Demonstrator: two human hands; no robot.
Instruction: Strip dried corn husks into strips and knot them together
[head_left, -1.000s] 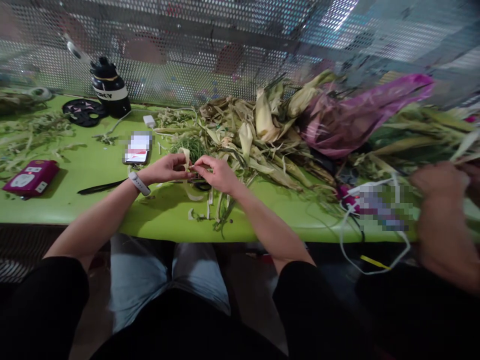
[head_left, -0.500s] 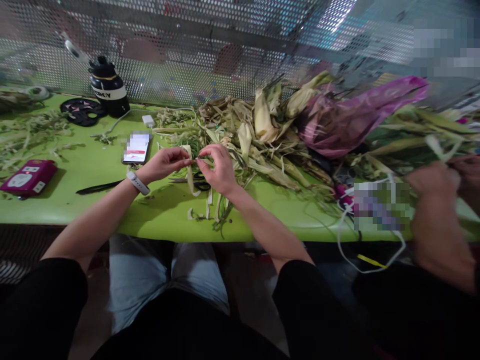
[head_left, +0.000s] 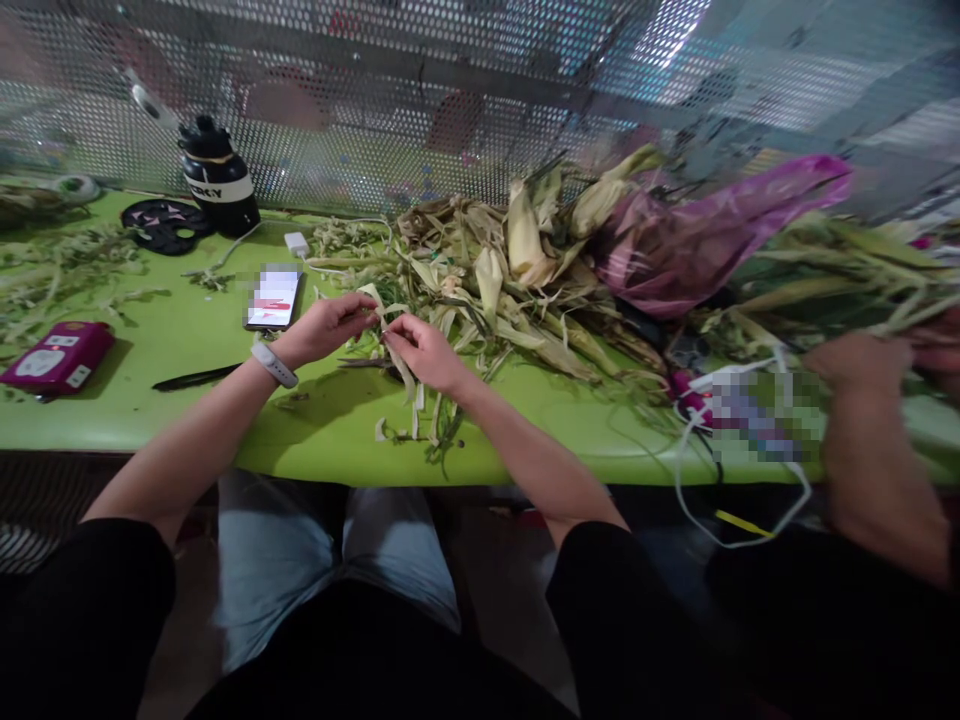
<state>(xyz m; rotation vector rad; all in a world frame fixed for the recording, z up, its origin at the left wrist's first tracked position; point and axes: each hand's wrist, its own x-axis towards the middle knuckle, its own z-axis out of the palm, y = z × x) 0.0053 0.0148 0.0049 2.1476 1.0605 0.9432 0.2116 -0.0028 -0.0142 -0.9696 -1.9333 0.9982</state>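
Observation:
Pale strips of corn husk [head_left: 406,374] hang between my two hands above the green table. My left hand [head_left: 330,325], with a white watch on the wrist, pinches the strip at its upper end. Close beside it, my right hand [head_left: 426,352] has thumb and fingers pressed together on the same husk. Below the hands lie scissors [head_left: 364,362], mostly covered by the right hand and the strips. Small husk scraps [head_left: 405,435] rest on the table under the right forearm.
A heap of corn husks [head_left: 517,270] and a pink plastic bag [head_left: 675,250] lie behind. Around me are a phone [head_left: 274,297], a black bottle [head_left: 217,175], a magenta box [head_left: 58,357] and a dark blade-like tool [head_left: 196,377]. A co-worker's hand [head_left: 862,360] works at the right.
My right hand has turned and moved slightly down, fingers now closed lower on the husk. The strip has shifted between my hands. The co-worker's hands have moved a little.

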